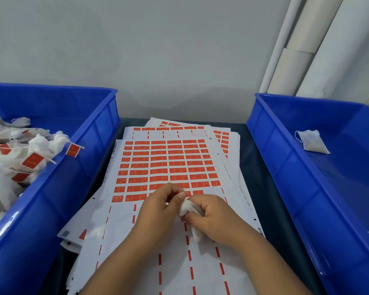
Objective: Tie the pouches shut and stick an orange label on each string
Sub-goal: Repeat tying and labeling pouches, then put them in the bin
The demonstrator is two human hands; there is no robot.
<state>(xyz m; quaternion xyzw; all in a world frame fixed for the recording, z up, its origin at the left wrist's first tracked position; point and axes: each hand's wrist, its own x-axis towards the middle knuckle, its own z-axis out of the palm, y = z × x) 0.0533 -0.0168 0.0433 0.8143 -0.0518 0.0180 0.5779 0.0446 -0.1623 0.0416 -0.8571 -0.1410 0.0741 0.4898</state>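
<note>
A small white pouch (pixel 189 209) sits between my two hands above the label sheets. My right hand (pixel 213 218) grips the pouch's body, its lower end poking out below the fingers. My left hand (pixel 160 207) pinches at the pouch's gathered top with thumb and fingertips; the string itself is too small to see. Under the hands lies a sheet of orange labels (pixel 166 165), its lower rows peeled bare. One loose untied pouch (pixel 312 141) lies in the blue bin on the right.
A blue bin (pixel 77 167) on the left holds several tied pouches with orange labels (pixel 33 160). The blue bin on the right (pixel 285 171) is almost bare. More label sheets are stacked beneath. White pipes (pixel 303 45) run up the back wall.
</note>
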